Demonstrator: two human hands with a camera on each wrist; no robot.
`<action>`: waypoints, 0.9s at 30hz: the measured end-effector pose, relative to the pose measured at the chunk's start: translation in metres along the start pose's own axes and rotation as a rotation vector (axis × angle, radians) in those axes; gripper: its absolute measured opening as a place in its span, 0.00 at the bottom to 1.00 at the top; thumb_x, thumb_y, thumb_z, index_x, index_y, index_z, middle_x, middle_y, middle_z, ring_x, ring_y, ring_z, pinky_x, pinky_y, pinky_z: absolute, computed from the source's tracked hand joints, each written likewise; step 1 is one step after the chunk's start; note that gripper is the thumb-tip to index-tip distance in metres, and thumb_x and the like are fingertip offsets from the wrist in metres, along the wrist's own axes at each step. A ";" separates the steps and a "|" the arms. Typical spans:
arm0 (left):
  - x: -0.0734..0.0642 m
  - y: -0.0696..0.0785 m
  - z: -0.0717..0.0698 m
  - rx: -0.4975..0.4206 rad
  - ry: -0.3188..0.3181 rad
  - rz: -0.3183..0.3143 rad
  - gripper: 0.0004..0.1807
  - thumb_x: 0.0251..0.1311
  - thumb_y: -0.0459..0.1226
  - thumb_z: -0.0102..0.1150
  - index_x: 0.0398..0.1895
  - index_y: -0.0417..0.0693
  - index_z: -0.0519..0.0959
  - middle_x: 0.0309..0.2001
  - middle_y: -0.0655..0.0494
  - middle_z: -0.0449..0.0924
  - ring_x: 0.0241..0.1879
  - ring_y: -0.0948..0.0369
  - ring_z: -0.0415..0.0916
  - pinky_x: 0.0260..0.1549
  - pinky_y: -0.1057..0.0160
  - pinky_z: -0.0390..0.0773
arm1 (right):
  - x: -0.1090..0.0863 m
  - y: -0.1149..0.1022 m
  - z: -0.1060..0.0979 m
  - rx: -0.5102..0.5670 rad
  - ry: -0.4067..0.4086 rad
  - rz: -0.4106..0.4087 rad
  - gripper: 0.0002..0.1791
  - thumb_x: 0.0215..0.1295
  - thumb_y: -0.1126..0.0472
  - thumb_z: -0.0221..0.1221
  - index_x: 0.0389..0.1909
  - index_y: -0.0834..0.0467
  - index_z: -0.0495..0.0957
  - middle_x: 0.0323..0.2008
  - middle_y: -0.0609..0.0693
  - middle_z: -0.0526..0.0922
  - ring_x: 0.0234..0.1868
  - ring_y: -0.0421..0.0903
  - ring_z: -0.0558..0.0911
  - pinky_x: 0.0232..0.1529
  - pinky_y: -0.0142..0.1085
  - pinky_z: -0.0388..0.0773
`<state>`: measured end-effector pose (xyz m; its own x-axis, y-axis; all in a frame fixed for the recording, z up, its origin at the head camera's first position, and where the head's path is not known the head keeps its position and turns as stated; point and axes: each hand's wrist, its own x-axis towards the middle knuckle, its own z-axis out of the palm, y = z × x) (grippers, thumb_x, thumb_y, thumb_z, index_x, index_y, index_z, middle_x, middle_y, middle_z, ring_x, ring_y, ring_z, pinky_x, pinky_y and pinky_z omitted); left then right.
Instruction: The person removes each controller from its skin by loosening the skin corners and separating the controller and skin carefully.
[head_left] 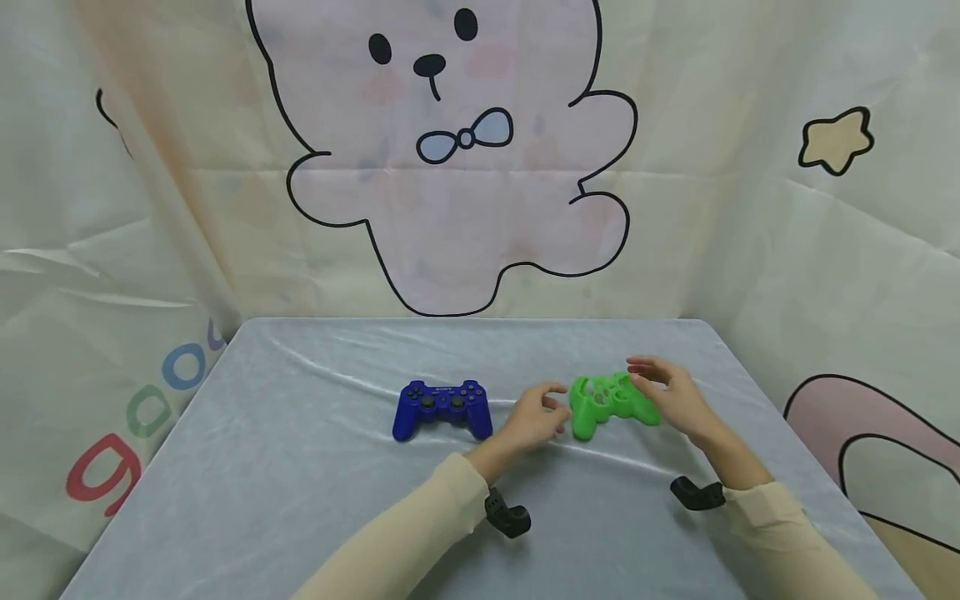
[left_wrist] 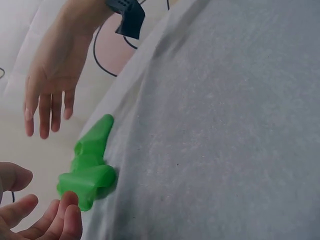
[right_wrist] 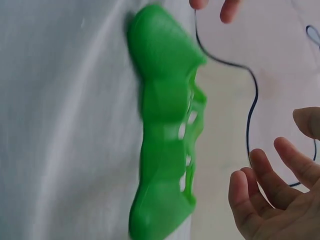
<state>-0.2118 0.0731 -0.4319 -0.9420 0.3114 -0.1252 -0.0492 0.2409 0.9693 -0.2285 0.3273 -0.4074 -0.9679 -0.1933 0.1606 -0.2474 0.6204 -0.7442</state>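
Note:
A green silicone game controller cover (head_left: 611, 402), with holes showing through it in the right wrist view, lies on the cloth right of centre. My left hand (head_left: 534, 418) hovers by its left grip, fingers loosely bent and thumb apart, holding nothing. Over the cover's right side is my right hand (head_left: 675, 398), its fingers relaxed and its palm turned inward. In the right wrist view a gap shows between those fingers and the cover (right_wrist: 162, 150). A blue game controller (head_left: 442, 392) with black sticks lies to the left of my left hand, buttons up.
A light grey-blue cloth (head_left: 315, 483) covers the table. Pale curtains (head_left: 765, 275) with a cartoon bear and a star hang behind and at the sides. Black wrist cameras (head_left: 508, 515) sit below both hands, at the cuffs of cream sleeves (head_left: 405, 533).

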 end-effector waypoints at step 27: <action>-0.034 -0.002 -0.080 0.024 -0.011 0.073 0.19 0.74 0.38 0.54 0.64 0.46 0.75 0.58 0.35 0.79 0.45 0.43 0.85 0.42 0.54 0.86 | 0.014 -0.055 0.083 0.235 -0.168 -0.084 0.20 0.76 0.62 0.55 0.63 0.65 0.74 0.61 0.69 0.77 0.63 0.63 0.77 0.57 0.39 0.77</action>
<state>-0.2065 -0.0110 -0.4124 -0.9390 0.3392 -0.0566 0.0279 0.2390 0.9706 -0.2253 0.2274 -0.4184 -0.9187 -0.3719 0.1330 -0.2903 0.4074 -0.8659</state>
